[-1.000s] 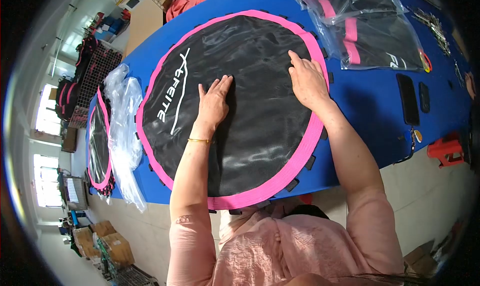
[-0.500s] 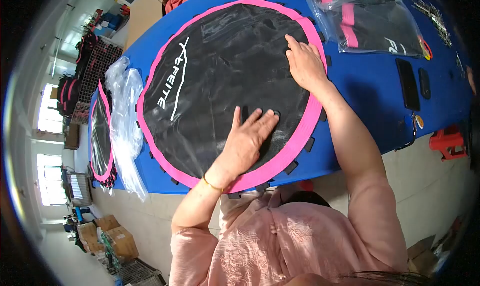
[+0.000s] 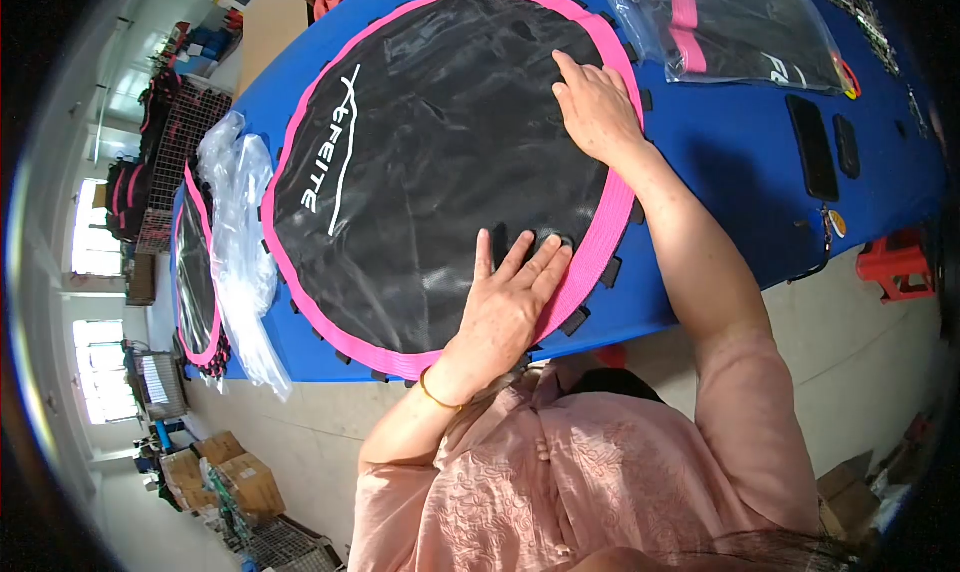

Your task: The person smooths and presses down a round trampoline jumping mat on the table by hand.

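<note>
A round black mat point(image 3: 430, 162) with a pink border and small black tabs round its edge lies on the blue table point(image 3: 715, 232). White lettering runs along its left part. My left hand point(image 3: 510, 297) rests on the mat near its lower right edge, fingers spread, a yellow bangle on the wrist. Higher up, by the right border, my right hand point(image 3: 597, 107) lies on the mat with its fingers extended, holding nothing.
Clear plastic point(image 3: 240, 252) and another pink-edged black piece point(image 3: 197, 272) lie to the left. Bagged black and pink pieces point(image 3: 745, 37), a phone point(image 3: 812, 147) and a smaller black object point(image 3: 846, 146) are at the right. A red stool point(image 3: 895, 267) stands beyond.
My left hand has moved slightly right and down over the mat. My right hand appears slightly farther up and left, and the whole view has shifted a little.
</note>
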### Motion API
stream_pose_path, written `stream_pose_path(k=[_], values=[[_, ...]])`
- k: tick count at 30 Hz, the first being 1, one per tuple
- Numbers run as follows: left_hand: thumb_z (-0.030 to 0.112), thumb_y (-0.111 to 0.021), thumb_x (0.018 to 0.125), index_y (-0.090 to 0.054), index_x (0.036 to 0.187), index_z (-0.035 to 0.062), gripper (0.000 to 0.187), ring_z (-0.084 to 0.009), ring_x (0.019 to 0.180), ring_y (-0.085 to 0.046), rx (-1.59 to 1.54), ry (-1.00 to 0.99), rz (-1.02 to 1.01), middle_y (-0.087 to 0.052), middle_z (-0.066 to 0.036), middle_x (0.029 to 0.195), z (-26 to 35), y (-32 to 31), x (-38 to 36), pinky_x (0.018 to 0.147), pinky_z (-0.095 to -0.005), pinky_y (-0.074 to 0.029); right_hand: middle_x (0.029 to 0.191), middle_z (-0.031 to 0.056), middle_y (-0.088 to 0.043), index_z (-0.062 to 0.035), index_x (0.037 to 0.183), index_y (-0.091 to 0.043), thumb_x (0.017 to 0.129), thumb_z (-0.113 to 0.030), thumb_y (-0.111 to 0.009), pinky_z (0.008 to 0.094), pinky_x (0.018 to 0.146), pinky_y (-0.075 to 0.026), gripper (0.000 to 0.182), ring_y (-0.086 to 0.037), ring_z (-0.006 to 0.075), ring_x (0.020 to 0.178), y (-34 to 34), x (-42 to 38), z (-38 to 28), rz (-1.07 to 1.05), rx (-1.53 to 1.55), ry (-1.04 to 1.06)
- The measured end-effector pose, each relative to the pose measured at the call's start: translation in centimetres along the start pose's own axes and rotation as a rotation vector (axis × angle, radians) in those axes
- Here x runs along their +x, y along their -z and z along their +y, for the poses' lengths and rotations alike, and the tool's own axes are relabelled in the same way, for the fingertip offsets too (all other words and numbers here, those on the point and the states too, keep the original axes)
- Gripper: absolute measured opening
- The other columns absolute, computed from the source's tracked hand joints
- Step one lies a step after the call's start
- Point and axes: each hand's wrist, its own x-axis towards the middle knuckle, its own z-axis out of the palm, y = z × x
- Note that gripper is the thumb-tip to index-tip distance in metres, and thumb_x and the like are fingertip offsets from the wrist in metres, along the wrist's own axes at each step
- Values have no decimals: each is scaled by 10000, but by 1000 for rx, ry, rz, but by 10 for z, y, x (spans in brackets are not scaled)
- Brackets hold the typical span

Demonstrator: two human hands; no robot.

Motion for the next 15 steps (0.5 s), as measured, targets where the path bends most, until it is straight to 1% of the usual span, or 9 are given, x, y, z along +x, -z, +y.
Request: stream_pose_path(k=[2,6,7,10,11,12,14,15], values=[[66,-481,929,-487,1490,103,563,-353,1405,-456,6,1,41,-504,-114,1517,-1,-3,7,1209,-633,-158,1131,187,-677,-25,1412,-483,1020,-204,-512,473,1041,-398,432,-606,345,1126,0,0,1,5,-5,8],[55,-484,915,-499,1488,132,578,-351,1400,-467,4,59,26,-507,-105,1517,-6,0,-1,1211,-637,-143,1143,190,-675,-29,1412,-487,1021,-210,-516,473,1047,-399,432,-602,347,1137,-2,0,1,22,-23,14],[108,-517,924,-506,1468,114,543,-317,1395,-474,76,66,5,-539,-73,1489,-8,4,-7,1201,-660,-154,1143,190,-675,-29,1412,-487,1021,-210,-516,473,1047,-399,432,-602,347,1137,-2,0,1,19,-20,15],[64,-574,859,-514,1459,132,606,-309,1389,-483,89,182,-15,-545,-56,1487,-19,12,-31,1204,-652,-161,1158,190,-672,-35,1417,-485,1023,-220,-515,474,1053,-397,435,-598,350,1149,-3,0,2,18,-11,8],[18,-593,815,-516,1455,136,656,-308,1387,-487,120,212,-11,-547,-51,1487,-27,13,-42,1209,-640,-165,1167,189,-670,-38,1420,-483,1026,-226,-511,474,1059,-394,438,-596,352,1156,-3,0,2,17,-13,9],[-17,-581,804,-510,1463,138,681,-312,1389,-486,73,273,-23,-546,-52,1490,-28,19,-50,1213,-634,-163,1175,189,-669,-41,1424,-481,1029,-232,-508,474,1065,-392,440,-594,353,1163,-3,-1,2,16,-15,9],[13,-673,778,-493,1488,149,745,-332,1431,-446,105,324,-77,-526,-73,1512,-42,21,-70,1219,-630,-157,1184,189,-666,-41,1428,-477,1030,-233,-507,477,1072,-387,443,-590,353,1171,-2,-1,0,6,-16,0],[4,-683,766,-502,1479,141,748,-336,1429,-447,127,334,-80,-528,-77,1510,-45,21,-76,1216,-632,-165,1194,189,-663,-41,1432,-473,1031,-234,-507,480,1078,-383,447,-587,352,1179,-2,-1,0,-2,-20,-6]])
